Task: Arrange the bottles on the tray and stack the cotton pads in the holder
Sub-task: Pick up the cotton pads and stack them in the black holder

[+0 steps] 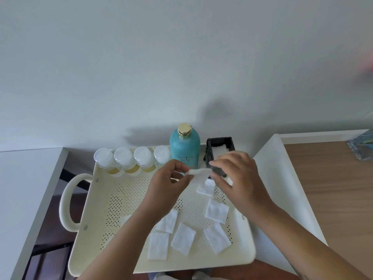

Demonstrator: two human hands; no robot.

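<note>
A cream perforated tray (121, 199) carries several clear bottles with white caps (124, 160) in a row along its far edge. A tall teal bottle with a gold cap (184, 146) stands to their right. Beside it is a black holder (219, 150) with white pads inside. My left hand (167, 188) and my right hand (238, 176) pinch one white cotton pad (198, 175) between them, just in front of the holder. Several loose cotton pads (182, 238) lie flat on the tray's near half.
The tray has a looped handle (66, 201) on its left side. It rests across a gap between a white surface (24, 188) at left and a white panel (282, 188) at right. A wooden tabletop (333, 188) lies further right, with a clear packet (363, 144) on it.
</note>
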